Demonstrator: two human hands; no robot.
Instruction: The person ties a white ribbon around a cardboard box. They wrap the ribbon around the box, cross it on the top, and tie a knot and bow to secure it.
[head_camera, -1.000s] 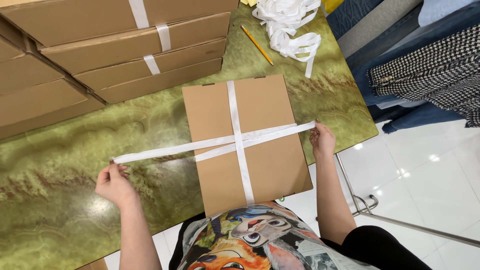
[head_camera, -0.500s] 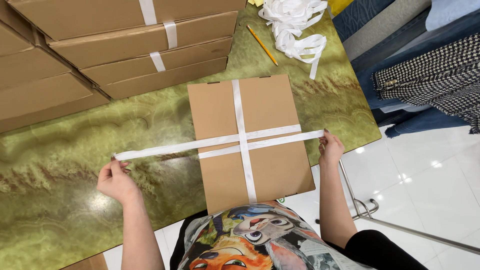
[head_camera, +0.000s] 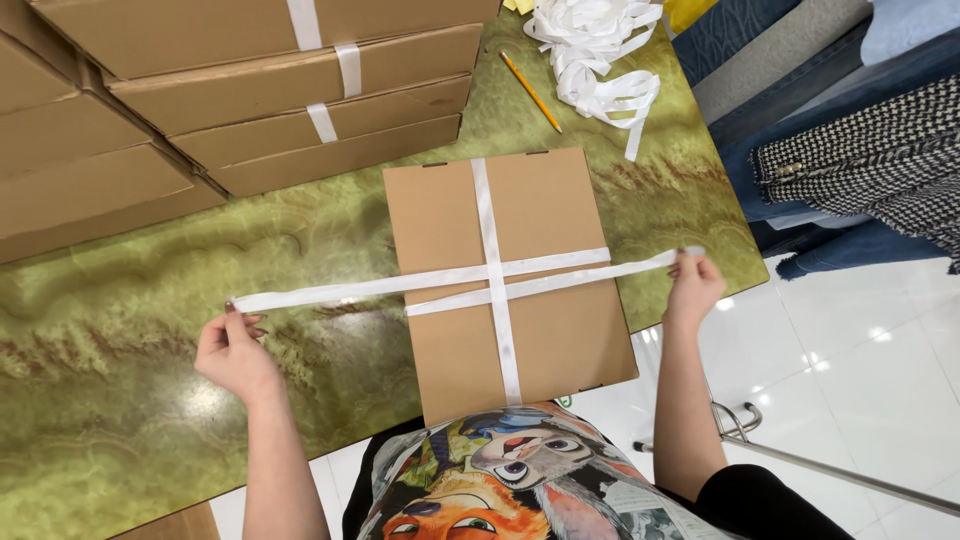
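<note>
A flat brown cardboard box (head_camera: 540, 340) lies on the green marbled table (head_camera: 130, 400) right in front of me. A white strap (head_camera: 340, 291) crosses it lengthwise and sideways, forming a cross on top. My left hand (head_camera: 235, 355) pinches the strap's left end, out over the table left of the box. My right hand (head_camera: 692, 288) pinches the right end, just past the box's right edge and beyond the table edge. Both ends are stretched taut and level.
Several strapped flat cardboard boxes (head_camera: 290, 110) are stacked at the back left. A heap of loose white strap (head_camera: 595, 50) and a yellow pencil (head_camera: 530, 92) lie at the back. Clothes (head_camera: 860, 160) hang over something at the right; a white tiled floor (head_camera: 860, 370) lies below.
Both hands have pulled the strap ends further apart, the right hand moving out past the box's edge. The strap now lies tighter across the box.
</note>
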